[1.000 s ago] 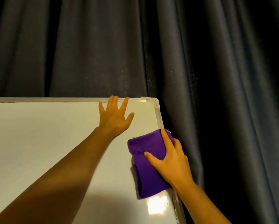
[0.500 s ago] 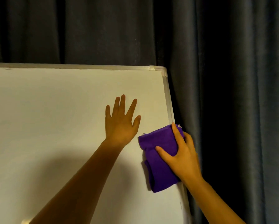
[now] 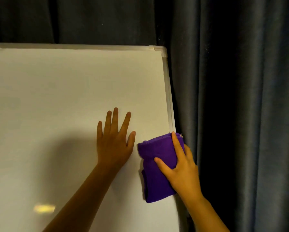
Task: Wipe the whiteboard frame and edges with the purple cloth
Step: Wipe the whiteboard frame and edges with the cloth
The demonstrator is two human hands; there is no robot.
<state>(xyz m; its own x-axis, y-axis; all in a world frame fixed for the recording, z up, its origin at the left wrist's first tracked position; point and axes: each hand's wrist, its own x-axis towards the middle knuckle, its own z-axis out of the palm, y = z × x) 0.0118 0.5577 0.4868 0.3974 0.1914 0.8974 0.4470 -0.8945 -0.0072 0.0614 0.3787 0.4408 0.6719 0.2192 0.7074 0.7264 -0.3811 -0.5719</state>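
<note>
The purple cloth (image 3: 158, 166) is being pressed against the whiteboard (image 3: 70, 101) by the right hand (image 3: 182, 171), which is being kept mostly flat rather than clenched. The index finger is being stretched up along the cloth's right part, the thumb is being laid across its middle, and the other fingers are being wrapped over the cloth's right side, where they are partly hidden. The cloth is being held folded into a thick pad, its upper hem showing, and it is being kept over the right frame (image 3: 168, 97) of the whiteboard, low on that edge, so that the frame strip is being covered under it. The lower end of the cloth is being left free below the palm.

Just to the left of the cloth, the left hand (image 3: 114, 144) is being laid flat on the white surface, fingers spread wide and pointing up, with nothing being gripped. Its thumb is being held close to the cloth's top left corner, apart from it by a narrow gap. A shadow is being cast on the board left of this forearm.

Above both hands, the top frame and the taped upper right corner (image 3: 158, 48) of the whiteboard are being shown. Behind and to the right of the whiteboard, a dark curtain (image 3: 232, 97) is hanging in folds.
</note>
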